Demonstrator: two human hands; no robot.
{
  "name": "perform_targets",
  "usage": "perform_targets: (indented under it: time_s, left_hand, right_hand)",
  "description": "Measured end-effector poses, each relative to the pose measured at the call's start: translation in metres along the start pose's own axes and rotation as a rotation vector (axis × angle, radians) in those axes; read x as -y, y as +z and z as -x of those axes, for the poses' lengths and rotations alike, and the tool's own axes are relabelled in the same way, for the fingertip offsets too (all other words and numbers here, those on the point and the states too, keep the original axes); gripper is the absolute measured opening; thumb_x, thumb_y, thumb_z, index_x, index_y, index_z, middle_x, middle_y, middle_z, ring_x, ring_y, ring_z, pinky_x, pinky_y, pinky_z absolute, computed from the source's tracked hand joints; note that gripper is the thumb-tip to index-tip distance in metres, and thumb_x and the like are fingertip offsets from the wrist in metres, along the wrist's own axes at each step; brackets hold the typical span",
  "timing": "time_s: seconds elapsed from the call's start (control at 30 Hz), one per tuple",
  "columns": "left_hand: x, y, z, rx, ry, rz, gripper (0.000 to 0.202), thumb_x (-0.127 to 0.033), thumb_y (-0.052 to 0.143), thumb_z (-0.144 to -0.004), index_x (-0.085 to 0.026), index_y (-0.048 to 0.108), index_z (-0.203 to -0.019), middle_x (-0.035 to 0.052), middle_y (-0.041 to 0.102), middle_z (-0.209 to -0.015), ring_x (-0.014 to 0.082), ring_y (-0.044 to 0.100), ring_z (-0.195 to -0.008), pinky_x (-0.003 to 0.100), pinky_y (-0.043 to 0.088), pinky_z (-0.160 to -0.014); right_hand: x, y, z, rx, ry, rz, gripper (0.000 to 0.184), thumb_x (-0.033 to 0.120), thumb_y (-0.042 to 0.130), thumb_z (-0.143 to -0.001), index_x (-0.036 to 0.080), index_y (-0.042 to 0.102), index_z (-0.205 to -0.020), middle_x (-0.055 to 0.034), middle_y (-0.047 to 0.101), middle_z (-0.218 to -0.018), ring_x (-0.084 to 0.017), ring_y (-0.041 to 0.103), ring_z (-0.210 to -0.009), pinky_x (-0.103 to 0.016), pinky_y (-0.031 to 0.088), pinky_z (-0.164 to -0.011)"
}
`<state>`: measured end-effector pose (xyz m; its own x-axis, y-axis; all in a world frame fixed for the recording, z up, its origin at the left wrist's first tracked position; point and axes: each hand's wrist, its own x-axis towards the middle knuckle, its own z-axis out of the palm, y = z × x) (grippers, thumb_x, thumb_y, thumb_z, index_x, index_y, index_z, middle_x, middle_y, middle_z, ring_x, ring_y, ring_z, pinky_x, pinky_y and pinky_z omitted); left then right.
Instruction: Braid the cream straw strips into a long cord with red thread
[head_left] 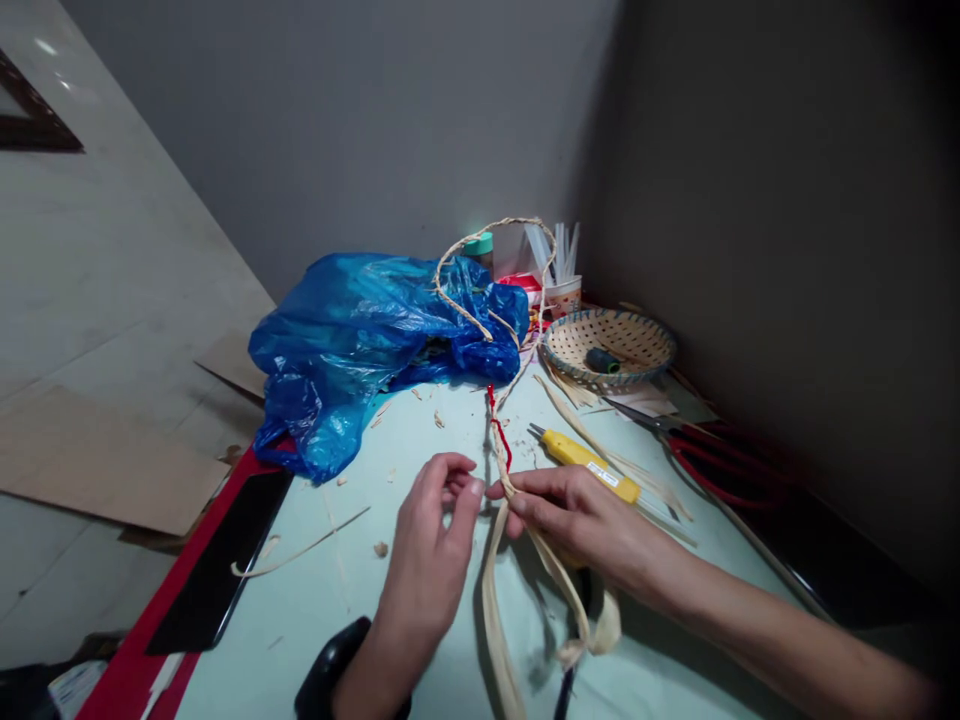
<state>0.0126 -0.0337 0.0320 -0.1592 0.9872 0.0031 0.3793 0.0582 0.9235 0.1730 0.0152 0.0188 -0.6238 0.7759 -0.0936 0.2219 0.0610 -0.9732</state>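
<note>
A bag (352, 340) fills the table's (251, 685) far left corner, a slab (210, 590) before it along the left edge; a basket (641, 338) holding a spool (600, 361) sits toward the far right corner, scissors (724, 460) before it near the right edge.

Crumpled blue bag (352, 320), brown cardboard (105, 455)

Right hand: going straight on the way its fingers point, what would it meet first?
Most likely the left hand, just across from the fingertips of the right hand, which holds the braided cord. Depth between the two hands is hard to judge here.
</note>
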Motion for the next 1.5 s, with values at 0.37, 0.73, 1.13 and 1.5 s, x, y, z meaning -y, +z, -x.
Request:
perform_targets:
  time_s: [0.37, 0.73, 1.13, 1.5]
  left_hand:
    - [0.012, 0.009, -0.006, 0.368, -0.344, 0.545, 0.025, -0.036, 0.060, -0.082, -0.016, 0.055, -0.097, -0.0116, 0.021, -0.052, 0.0050, 0.011, -0.044, 0.019, 0.008, -0.039]
    - [0.014, 0.012, -0.004, 0.234, -0.248, 0.245, 0.024, -0.034, 0.056, -0.082, -0.013, 0.067, -0.078, -0.0052, 0.046, -0.041, 0.0067, 0.036, -0.039, 0.020, 0.028, -0.046]
    - [0.014, 0.005, -0.003, 0.297, -0.254, 0.462, 0.026, -0.037, 0.060, -0.081, -0.013, 0.066, -0.089, -0.0056, 0.044, -0.045, 0.0050, 0.031, -0.042, 0.017, 0.025, -0.045]
    - [0.008, -0.001, -0.001, 0.384, -0.240, 0.414, 0.028, -0.037, 0.058, -0.083, -0.016, 0.055, -0.101, -0.0058, 0.049, -0.058, 0.0042, 0.029, -0.044, 0.018, 0.024, -0.046]
  right_hand:
    - [0.007, 0.000, 0.009, 0.028, -0.133, 0.604, 0.021, 0.019, 0.040, -0.091, 0.016, 0.058, -0.079, -0.0034, 0.062, -0.067, -0.013, 0.049, -0.056, -0.025, 0.033, -0.057]
    - [0.015, 0.015, 0.024, 0.050, -0.149, 0.774, 0.022, 0.018, 0.036, -0.091, 0.017, 0.056, -0.083, -0.0021, 0.057, -0.065, -0.011, 0.045, -0.052, -0.026, 0.027, -0.053]
    - [0.022, 0.005, 0.015, -0.196, -0.142, 0.612, 0.026, 0.033, 0.037, -0.096, 0.018, 0.057, -0.090, -0.0048, 0.062, -0.081, -0.016, 0.055, -0.074, -0.028, 0.037, -0.067]
    - [0.016, 0.012, 0.011, -0.039, -0.007, 0.393, 0.030, 0.034, 0.030, -0.098, 0.017, 0.054, -0.095, -0.0070, 0.061, -0.087, -0.018, 0.056, -0.083, -0.030, 0.040, -0.074]
